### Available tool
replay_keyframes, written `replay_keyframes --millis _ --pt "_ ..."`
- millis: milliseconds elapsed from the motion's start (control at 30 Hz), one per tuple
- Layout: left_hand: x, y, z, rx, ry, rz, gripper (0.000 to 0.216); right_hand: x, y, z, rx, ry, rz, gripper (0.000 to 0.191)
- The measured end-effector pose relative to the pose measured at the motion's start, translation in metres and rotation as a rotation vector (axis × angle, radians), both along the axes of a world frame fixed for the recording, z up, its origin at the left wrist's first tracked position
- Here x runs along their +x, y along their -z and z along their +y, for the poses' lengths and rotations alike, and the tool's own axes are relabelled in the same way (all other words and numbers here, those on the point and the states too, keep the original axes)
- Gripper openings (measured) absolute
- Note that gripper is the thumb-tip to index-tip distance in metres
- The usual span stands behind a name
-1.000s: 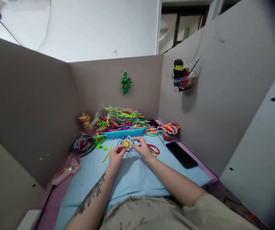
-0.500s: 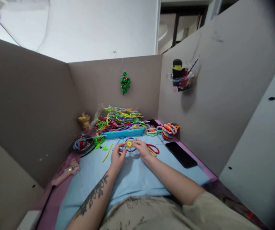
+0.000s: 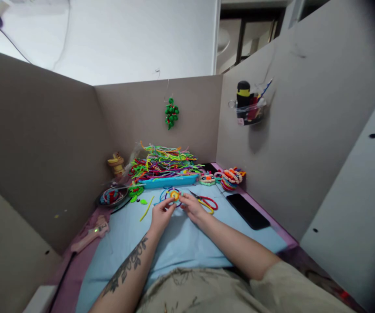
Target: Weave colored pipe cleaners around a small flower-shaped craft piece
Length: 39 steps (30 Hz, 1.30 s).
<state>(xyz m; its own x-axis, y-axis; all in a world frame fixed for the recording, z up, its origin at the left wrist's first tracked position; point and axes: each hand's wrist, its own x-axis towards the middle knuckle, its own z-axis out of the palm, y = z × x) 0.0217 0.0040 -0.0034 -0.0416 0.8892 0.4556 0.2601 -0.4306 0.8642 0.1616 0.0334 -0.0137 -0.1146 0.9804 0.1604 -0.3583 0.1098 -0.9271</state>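
Observation:
My left hand [image 3: 160, 215] and my right hand [image 3: 192, 207] meet over the light blue mat [image 3: 174, 243]. Between their pinched fingertips they hold a small pipe-cleaner flower [image 3: 173, 195] with a yellow and orange middle and blue and purple loops. Red-handled scissors [image 3: 205, 201] lie just right of my right hand. A loose yellow pipe cleaner [image 3: 146, 208] lies left of my left hand.
A heap of coloured pipe cleaners [image 3: 163, 163] sits behind a blue tray [image 3: 169, 181] at the back. Finished pieces [image 3: 231, 177] lie at the back right, with a black phone [image 3: 248, 211] in front of them. A metal bowl [image 3: 112, 196] and a pink glue gun [image 3: 89, 234] are on the left. Cardboard walls enclose the desk.
Both hands have kept turning the flower between their fingertips. The right hand has drawn slightly left, so the scissors' blades now show.

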Motion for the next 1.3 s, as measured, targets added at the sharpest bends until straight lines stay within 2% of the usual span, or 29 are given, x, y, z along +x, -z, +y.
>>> replay_keyframes --millis 133,333,533,667,733,833,900,967,1033,1167,1300 --pt "0.0 -0.001 0.0 -0.007 -0.013 -0.008 0.03 0.001 -0.009 -0.004 -0.056 -0.023 0.181 0.029" --pt "-0.001 -0.003 -0.001 -0.013 -0.071 -0.039 0.028 0.001 -0.012 -0.005 -0.082 -0.035 0.207 0.031" --pt "0.0 -0.003 -0.002 -0.007 -0.102 -0.045 0.027 -0.001 -0.005 -0.001 -0.072 0.007 0.114 0.035" --pt "-0.002 -0.002 0.0 -0.041 -0.128 -0.121 0.029 0.002 -0.003 0.002 0.027 0.02 -0.104 0.029" --pt "-0.003 -0.001 0.003 -0.071 -0.141 -0.189 0.032 0.008 -0.005 0.005 0.124 0.111 -0.226 0.027" --pt "-0.005 0.0 0.007 -0.102 -0.15 -0.269 0.033 0.02 -0.006 0.011 0.264 0.337 -0.366 0.019" --pt "-0.005 0.0 0.009 -0.132 -0.129 -0.323 0.034 0.029 -0.004 0.017 0.34 0.401 -0.472 0.018" --pt "-0.005 -0.002 0.009 -0.181 -0.092 -0.363 0.035 0.034 0.0 0.023 0.373 0.378 -0.552 0.02" --pt "-0.004 -0.003 0.01 -0.237 -0.055 -0.382 0.038 0.036 0.005 0.028 0.329 0.306 -0.57 0.022" --pt "-0.005 -0.005 0.011 -0.285 -0.011 -0.409 0.042 0.034 0.01 0.03 0.316 0.165 -0.544 0.012" --pt "-0.007 -0.004 0.012 -0.287 -0.043 -0.376 0.043 0.036 0.003 0.025 0.319 0.27 -0.5 0.012"
